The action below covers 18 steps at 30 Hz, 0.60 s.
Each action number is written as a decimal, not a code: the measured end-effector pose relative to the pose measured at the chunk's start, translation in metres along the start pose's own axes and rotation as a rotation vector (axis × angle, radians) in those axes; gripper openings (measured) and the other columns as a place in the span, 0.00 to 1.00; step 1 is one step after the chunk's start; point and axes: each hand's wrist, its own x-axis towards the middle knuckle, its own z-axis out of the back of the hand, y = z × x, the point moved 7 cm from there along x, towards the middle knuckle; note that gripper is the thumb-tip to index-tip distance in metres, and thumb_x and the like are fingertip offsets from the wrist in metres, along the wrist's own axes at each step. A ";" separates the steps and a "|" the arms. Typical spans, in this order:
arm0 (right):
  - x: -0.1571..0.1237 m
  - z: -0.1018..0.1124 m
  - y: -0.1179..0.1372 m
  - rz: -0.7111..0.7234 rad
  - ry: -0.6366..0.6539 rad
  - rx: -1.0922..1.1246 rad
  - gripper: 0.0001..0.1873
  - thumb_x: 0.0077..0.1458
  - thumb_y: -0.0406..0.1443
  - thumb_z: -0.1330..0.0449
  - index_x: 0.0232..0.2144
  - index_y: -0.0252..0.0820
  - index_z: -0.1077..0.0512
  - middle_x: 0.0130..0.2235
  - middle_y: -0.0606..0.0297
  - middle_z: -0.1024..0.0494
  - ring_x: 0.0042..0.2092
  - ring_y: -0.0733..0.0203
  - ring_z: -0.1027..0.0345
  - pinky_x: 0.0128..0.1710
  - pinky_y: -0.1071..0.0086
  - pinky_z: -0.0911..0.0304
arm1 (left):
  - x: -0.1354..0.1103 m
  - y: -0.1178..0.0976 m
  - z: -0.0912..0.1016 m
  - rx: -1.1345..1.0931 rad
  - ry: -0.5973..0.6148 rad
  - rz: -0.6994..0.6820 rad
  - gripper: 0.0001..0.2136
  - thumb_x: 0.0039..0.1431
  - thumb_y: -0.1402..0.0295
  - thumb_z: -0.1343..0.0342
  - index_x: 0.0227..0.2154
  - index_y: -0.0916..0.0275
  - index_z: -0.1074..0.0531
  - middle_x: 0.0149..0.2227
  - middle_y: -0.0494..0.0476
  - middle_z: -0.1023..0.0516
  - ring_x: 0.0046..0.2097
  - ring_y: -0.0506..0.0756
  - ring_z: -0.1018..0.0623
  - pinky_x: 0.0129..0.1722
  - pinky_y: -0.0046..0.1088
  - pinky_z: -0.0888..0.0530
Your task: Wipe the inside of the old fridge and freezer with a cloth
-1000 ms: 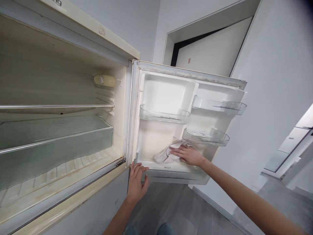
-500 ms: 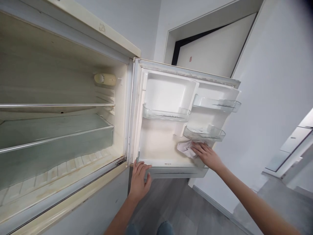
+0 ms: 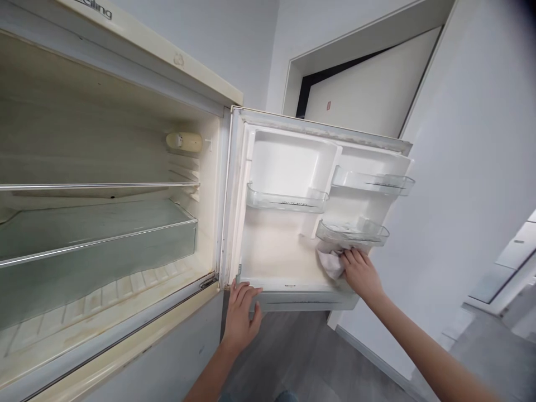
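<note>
A whitish cloth (image 3: 331, 262) is bunched under my right hand (image 3: 360, 274), whose fingers are closed on it. The hand presses it against the inner face of the fridge door (image 3: 280, 240), just below the lower right door shelf (image 3: 352, 233). My left hand (image 3: 243, 315) rests at the left end of the bottom door bin (image 3: 307, 301). Its fingers lie over the bin's edge, apart from one another, with the thumb spread away. Part of the cloth is hidden behind my right fingers.
To the left is the fridge interior, with a glass shelf (image 3: 100, 185), a greenish drawer (image 3: 104, 257) and a yellowed lamp cover (image 3: 184, 142). More clear shelves hang higher on the swung-out door. Behind it are a doorway (image 3: 372, 84) and a wall (image 3: 456, 184); grey flooring (image 3: 301, 352) lies below.
My right hand has moved slightly right and down with the cloth, which now hangs more bunched. My left hand keeps its place on the bin. The whole view has shifted a little.
</note>
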 end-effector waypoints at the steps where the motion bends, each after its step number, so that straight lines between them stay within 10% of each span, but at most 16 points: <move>1: -0.001 -0.005 0.003 0.024 0.059 0.028 0.14 0.54 0.29 0.49 0.40 0.32 0.26 0.46 0.50 0.25 0.53 0.46 0.38 0.56 0.57 0.46 | 0.000 0.000 0.000 0.002 -0.006 0.002 0.14 0.59 0.69 0.57 0.46 0.50 0.37 0.45 0.51 0.24 0.57 0.57 0.32 0.65 0.63 0.45; 7: 0.011 -0.018 0.003 -0.059 0.420 0.261 0.13 0.49 0.30 0.48 0.35 0.33 0.26 0.38 0.52 0.22 0.47 0.47 0.33 0.48 0.59 0.41 | -0.001 0.000 0.002 0.006 0.000 -0.008 0.15 0.59 0.69 0.58 0.47 0.49 0.38 0.46 0.51 0.24 0.58 0.57 0.32 0.65 0.63 0.45; 13: 0.022 0.017 -0.014 -0.253 0.237 0.314 0.18 0.56 0.37 0.52 0.43 0.33 0.30 0.44 0.50 0.24 0.49 0.47 0.35 0.45 0.61 0.41 | -0.004 -0.001 0.009 0.000 0.030 -0.039 0.17 0.58 0.71 0.58 0.50 0.49 0.40 0.49 0.51 0.25 0.61 0.56 0.36 0.66 0.63 0.47; 18: 0.008 -0.007 0.007 -0.190 0.531 0.326 0.18 0.51 0.32 0.51 0.40 0.31 0.26 0.42 0.46 0.23 0.52 0.43 0.37 0.48 0.58 0.43 | -0.004 -0.002 0.010 -0.029 0.015 0.005 0.15 0.58 0.70 0.57 0.47 0.50 0.37 0.47 0.51 0.24 0.60 0.57 0.34 0.66 0.62 0.47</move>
